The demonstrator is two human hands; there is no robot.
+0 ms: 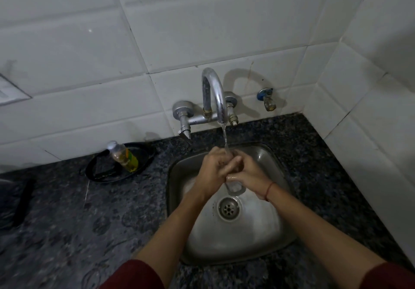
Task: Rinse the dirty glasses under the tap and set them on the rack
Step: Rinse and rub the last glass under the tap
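Two maroon sleeves [137,275] are cut off by the near edge. Above the steel sink [177,169] and just beyond its drain [228,208], the left hand [213,167] and the right hand [248,173] meet, both with fingers curled round the glass [234,187]. They hide most of it. Only its near end shows, clear and wet, and I cannot tell whether that end is base or mouth. A red thread [270,190] circles the right wrist.

At the left edge a dark object [15,199] on the speckled counter [89,221] is blurred and cut off. Farther left of the sink, a small bottle [123,157] of yellow liquid lies tilted in a black tray [101,176].

Water runs from the curved tap [213,91] onto the hands at the glass's far end. A small valve [267,100] sits on the tiled wall [202,19], to the right.
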